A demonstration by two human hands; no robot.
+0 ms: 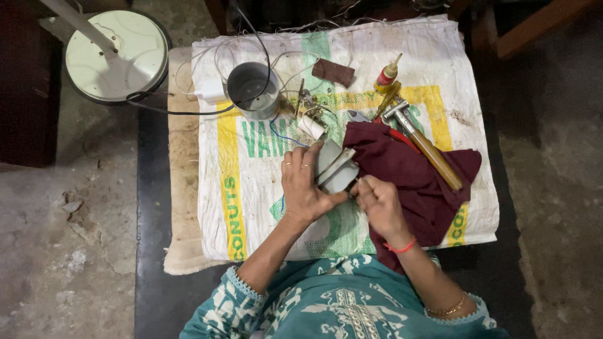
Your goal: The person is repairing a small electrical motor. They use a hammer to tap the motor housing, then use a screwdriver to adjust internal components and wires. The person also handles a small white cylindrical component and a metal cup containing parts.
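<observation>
Fingers of left hand (304, 188) wrapped round grey metal part (336, 168); right hand (377, 199) pinched at its edge, maroon cloth (414, 176) beside.

Rough grey concrete floor (56, 251), cracked and chipped at left. Dark mat (151, 238) laid over it, a worn tan cloth (182, 207) on top. Round cream fan base (116, 55) with white pole at upper left. Dark furniture edge (25, 94) far left; wooden frame (534, 25) upper right. Light dim, even
</observation>
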